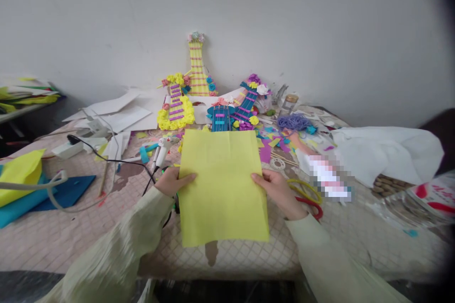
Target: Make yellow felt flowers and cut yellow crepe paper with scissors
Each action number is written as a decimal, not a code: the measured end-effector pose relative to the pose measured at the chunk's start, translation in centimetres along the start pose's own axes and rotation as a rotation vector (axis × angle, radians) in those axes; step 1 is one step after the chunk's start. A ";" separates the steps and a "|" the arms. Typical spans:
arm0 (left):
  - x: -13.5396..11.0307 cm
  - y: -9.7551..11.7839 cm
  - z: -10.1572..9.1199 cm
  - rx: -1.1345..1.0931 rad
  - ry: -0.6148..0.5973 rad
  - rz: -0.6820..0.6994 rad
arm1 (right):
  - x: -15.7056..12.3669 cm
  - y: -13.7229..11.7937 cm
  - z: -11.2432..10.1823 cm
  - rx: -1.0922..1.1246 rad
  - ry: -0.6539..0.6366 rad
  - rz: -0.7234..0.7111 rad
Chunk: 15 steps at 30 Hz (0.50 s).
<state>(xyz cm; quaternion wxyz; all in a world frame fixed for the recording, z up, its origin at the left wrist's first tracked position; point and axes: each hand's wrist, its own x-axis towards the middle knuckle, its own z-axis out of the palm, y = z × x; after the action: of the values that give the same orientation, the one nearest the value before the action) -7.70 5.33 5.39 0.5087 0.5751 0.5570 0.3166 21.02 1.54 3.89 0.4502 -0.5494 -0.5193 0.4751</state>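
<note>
A sheet of yellow paper (pixel 223 189) is held up in front of me, slightly creased, over the table's front part. My left hand (pixel 172 181) pinches its left edge, thumb on the near face. At the right edge my right hand (pixel 274 187) grips it the same way. Just behind the left hand lies a white glue gun (pixel 162 152) with a black cord. Scissors with red handles (pixel 313 207) lie by my right wrist, partly hidden. Past the sheet stand paper-flower guitar shapes: a yellow one (pixel 197 68), a yellow-edged one (pixel 176 104) and blue ones (pixel 245 102).
White power strips (pixel 80 147) and cables lie at left, beside folded yellow and blue paper (pixel 24 175). Purple yarn (pixel 293 122), a lidded jar (pixel 289 103) and paper scraps are at back right. A white cloth (pixel 387 149) and a plastic package (pixel 419 199) are farther right.
</note>
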 end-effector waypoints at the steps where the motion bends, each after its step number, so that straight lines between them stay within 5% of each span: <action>1: 0.1 -0.1 -0.2 -0.026 0.006 -0.010 | 0.1 0.0 0.0 -0.004 0.016 -0.009; 7: -0.4 -0.1 -0.3 -0.270 0.063 -0.007 | 0.2 -0.8 -0.1 0.000 0.070 -0.025; 13: -2.1 -1.0 2.4 -0.553 -0.167 -0.150 | 1.6 -1.0 -1.1 0.009 0.071 -0.018; 15: -2.2 -1.5 3.5 -0.580 -0.157 -0.188 | 2.4 -1.1 -1.7 -0.016 0.030 -0.010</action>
<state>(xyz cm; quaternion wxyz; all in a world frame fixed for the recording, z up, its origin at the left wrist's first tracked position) -5.33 2.18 3.42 0.7199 0.3747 0.4533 0.3684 22.52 4.03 5.13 0.4560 -0.5572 -0.5192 0.4605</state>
